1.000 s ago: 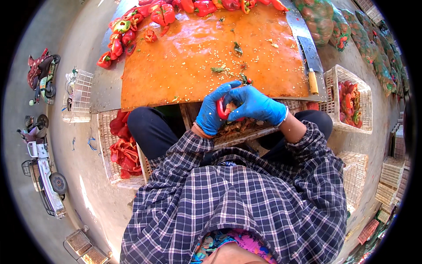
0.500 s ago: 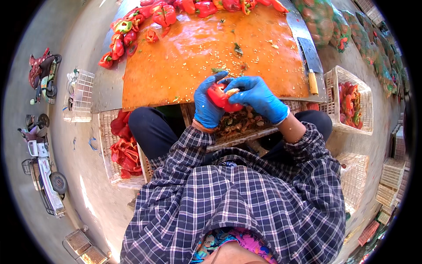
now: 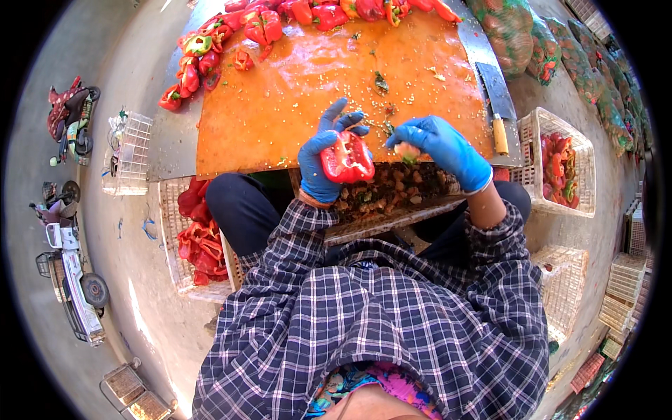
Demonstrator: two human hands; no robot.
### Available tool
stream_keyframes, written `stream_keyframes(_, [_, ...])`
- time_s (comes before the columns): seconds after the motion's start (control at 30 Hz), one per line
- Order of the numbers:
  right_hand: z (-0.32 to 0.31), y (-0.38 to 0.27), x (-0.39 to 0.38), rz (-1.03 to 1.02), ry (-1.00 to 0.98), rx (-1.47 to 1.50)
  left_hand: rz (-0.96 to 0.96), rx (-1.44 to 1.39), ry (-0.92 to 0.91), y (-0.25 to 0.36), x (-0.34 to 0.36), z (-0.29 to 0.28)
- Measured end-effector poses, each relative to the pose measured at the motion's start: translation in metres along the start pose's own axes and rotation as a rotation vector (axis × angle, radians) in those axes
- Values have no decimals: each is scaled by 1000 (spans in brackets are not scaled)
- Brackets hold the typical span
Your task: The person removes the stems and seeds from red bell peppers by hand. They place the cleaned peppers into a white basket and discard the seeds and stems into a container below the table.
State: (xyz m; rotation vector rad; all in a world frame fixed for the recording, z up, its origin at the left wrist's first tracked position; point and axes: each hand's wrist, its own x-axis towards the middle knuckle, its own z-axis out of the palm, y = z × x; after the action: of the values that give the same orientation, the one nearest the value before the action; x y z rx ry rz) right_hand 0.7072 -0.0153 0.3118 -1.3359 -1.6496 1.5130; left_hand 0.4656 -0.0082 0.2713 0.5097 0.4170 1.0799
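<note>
My left hand (image 3: 316, 164), in a blue glove, holds a hollowed red bell pepper (image 3: 348, 159) with its cut opening upward. To the right, my right hand (image 3: 441, 150), also gloved, pinches a pale seed core with a green stem (image 3: 406, 155) over a crate of dark trimmings (image 3: 388, 194) below the table edge. The orange board (image 3: 294, 84) is strewn with seeds and leaf scraps. Red peppers (image 3: 266, 28) line its far and left sides. A cleaver with a wooden handle (image 3: 500, 133) lies on its right edge.
Crates of red pepper pieces stand at left (image 3: 199, 245) and right (image 3: 560, 168); another crate (image 3: 560, 280) is lower right. A wire basket (image 3: 129, 154) stands left of the table. Net sacks (image 3: 581, 77) and stacked crates (image 3: 623, 280) line the right; parked scooters (image 3: 70, 119) stand far left.
My hands were together around the pepper and have separated. My left hand keeps the pepper, while my right hand has moved rightward with the core pulled out of it.
</note>
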Motion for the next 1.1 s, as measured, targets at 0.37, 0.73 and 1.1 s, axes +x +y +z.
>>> stream_keyframes(0.37, [46, 25, 31, 185, 138, 326, 441, 1149, 113, -21, 12, 13])
stream_keyframes(0.73, [-9, 17, 58, -59, 311, 298, 657, 1525, 370, 75, 14, -5])
stream_keyframes(1.1, [-248, 108, 222, 57, 944, -962, -267, 2209, 1600, 284, -218, -204])
